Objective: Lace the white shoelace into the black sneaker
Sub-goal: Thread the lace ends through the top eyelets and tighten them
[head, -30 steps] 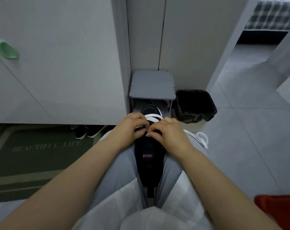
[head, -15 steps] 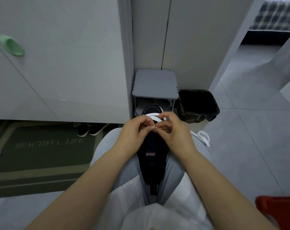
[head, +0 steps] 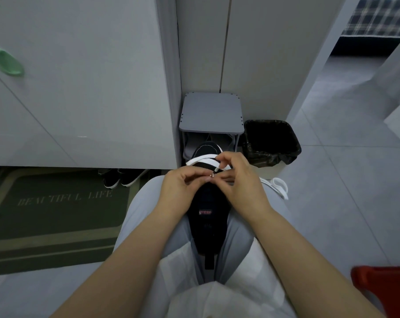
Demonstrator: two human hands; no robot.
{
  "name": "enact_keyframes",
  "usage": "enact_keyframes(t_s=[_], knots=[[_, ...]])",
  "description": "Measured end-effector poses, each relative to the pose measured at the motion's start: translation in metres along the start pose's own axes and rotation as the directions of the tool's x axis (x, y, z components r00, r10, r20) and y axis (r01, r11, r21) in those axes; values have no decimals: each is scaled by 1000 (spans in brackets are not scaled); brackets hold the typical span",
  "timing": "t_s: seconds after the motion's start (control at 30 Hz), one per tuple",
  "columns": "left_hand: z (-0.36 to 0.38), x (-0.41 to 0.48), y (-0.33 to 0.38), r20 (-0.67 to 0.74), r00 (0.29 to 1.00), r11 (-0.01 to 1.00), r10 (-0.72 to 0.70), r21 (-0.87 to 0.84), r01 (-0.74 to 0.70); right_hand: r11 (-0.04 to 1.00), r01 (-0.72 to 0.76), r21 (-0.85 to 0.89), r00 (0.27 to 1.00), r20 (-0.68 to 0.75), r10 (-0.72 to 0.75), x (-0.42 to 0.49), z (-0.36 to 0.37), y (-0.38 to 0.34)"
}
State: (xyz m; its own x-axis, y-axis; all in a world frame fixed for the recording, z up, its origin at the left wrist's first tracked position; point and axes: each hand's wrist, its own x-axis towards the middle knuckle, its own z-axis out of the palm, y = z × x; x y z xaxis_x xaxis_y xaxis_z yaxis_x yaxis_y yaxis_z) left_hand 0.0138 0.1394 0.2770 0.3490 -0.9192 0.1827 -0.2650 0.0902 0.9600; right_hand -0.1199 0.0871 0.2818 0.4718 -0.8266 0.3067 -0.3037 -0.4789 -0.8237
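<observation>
Head cam, looking down at lap. black sneaker (head: pixel 208 216) is wedged upright betw. the knees at frame centre, toe pointing away, heel pull-tab toward the body. white shoelace (head: pixel 201 159) crosses the toe end in a couple of flat bands. Its loose end trails off over the thigh, right of centre.

left hand (head: pixel 180 187): fingers (head: pixel 203 179) curled, thumb + index pinched tight at a small shiny bit. It looks like the lace tip but may be an eyelet edge, too small to tell. right hand (head: pixel 242 180): thumb + index pinch the lace just above that spot, other fingers loosely bent. Hands are touching at the fingertips.

Risks (my read):
- tip misses or frays at the eyelet, since the lace is flat and limp and buckles if pushed from too far back
- lace goes in twisted, so the bands won't lie flat
- wrong eyelet, because the hands cover the row
- shoe slips betw. the knees when the lace is pulled, as it's only clamped by the legs
- loose end snags or drags on the floor

Materials: sneaker upper is matte black fabric w/ a small red label on the tongue and white stitching at the toe. Lace is woven flat tape. Bkgd: gray stool (head: pixel 211 113) w/ smooth top at upper centre, black-lined trash bin (head: pixel 271 141) beside it, green doormat (head: pixel 56 203) at left.
</observation>
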Motion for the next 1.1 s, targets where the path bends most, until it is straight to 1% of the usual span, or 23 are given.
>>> enact_keyframes(t_s=[0.07,0.23,0.4,0.57,0.63,0.7,0.77,0.87,1.0,1.1], knots=[[-1,1,-2,5,999,998,32,53,-33,1000,21,-16,1000,8,-21,0,1,1],[-1,2,-4,7,999,994,48,94,-48,998,58,-23,998,40,-57,1,3,4],[1,0,-7,-26,993,987,117,112,-113,1000,32,1,999,33,-32,2,3,4],[2,-1,-6,3,991,985,134,107,-134,1000,29,-1,999,36,-29,2,3,4],[3,-1,-4,24,990,981,142,131,-144,999,47,-13,997,57,-46,2,5,6],[5,-2,-2,19,991,982,131,134,-132,996,63,-64,993,102,-56,4,6,8],[5,-2,0,-10,997,993,73,89,-72,992,56,-111,989,140,-40,7,6,11],[1,-5,8,-26,999,998,-19,-68,17,989,49,-139,988,150,-28,11,5,16],[-10,-13,28,27,999,966,-44,-254,50,979,74,-190,986,163,-43,15,7,21],[-32,-16,45,-26,999,906,-41,-422,26,978,51,-202,986,169,-16,18,7,24]])
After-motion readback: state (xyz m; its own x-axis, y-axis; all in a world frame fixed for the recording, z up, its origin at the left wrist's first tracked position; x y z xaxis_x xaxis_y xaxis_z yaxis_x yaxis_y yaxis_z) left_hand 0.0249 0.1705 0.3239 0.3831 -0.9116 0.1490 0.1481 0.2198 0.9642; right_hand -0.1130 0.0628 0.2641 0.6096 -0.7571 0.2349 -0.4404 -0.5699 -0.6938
